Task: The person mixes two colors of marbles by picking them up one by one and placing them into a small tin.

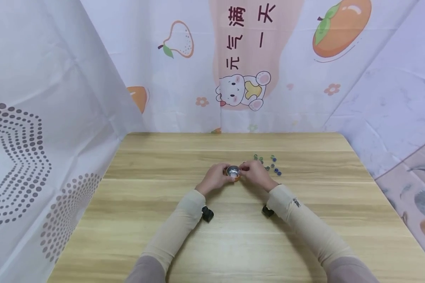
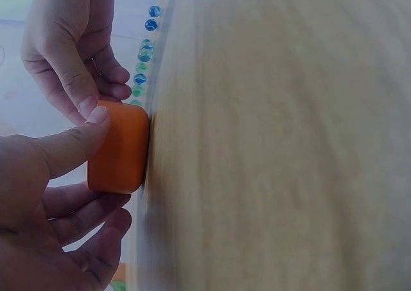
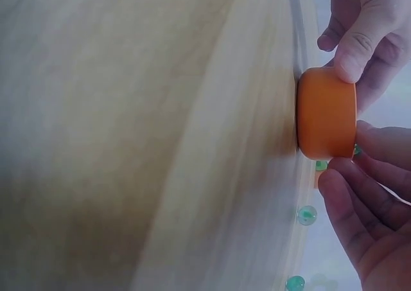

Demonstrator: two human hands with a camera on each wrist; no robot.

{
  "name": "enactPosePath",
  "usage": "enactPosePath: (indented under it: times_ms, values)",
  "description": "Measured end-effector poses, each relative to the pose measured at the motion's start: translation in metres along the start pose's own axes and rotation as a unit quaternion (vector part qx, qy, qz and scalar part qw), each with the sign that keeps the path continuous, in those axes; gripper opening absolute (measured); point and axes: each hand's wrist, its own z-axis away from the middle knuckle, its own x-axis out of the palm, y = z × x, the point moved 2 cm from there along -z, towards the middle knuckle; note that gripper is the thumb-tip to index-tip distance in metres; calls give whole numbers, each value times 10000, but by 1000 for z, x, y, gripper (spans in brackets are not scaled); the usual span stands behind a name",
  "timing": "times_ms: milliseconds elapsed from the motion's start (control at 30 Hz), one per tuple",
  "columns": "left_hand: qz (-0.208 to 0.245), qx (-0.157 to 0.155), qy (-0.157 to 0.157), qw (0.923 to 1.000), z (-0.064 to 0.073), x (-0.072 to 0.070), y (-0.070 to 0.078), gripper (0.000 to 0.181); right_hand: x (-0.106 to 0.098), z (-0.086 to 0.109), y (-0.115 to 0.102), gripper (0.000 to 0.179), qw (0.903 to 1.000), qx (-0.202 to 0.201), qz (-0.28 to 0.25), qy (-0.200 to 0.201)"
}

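Observation:
A small orange bowl (image 1: 237, 179) with a shiny silvery inside stands upright on the wooden table. My left hand (image 1: 217, 175) grips its left side, the thumb on the near wall and the fingers curled behind, as the left wrist view shows. My right hand (image 1: 257, 173) is at the opposite side, with fingertips at the rim and bent fingers beside the outer wall. In the right wrist view the orange wall (image 3: 327, 114) shows between both hands. The bowl's contents are too small to make out.
Several blue and green glass marbles (image 1: 276, 170) lie scattered just beyond and right of my right hand; some also show in the left wrist view as a row of marbles (image 2: 139, 78). A printed curtain (image 1: 184, 98) hangs at the table's back edge.

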Motion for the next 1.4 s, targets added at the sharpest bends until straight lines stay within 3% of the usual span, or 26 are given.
enactPosePath:
  times_ms: [167, 333, 700, 1033, 1200, 1400]
  values:
    - [-36, -12, -18, 10000, -2, -1, 1, 49, -2, 0, 0, 20, 10000, -32, -53, 40]
    - [-8, -43, -66, 10000, -1, -2, 2, 48, -6, 1, -2, 20, 9997, 67, -108, -189]
    - [37, -145, -42, 9999, -1, -3, 4, 51, -33, -1, -2, 26, 9989, 97, 65, -449]
    - [188, -312, -76, 9993, 1, 1, 4, 51, -57, -2, 1, 29, 9996, 161, 164, -150]
    - [200, -314, -78, 9993, 1, 1, 3, 51, -54, -6, 4, 28, 9988, 282, 365, -159]
    - [41, -206, -54, 9998, 0, -2, 5, 51, -39, -14, 9, 25, 9970, 42, 754, -146]
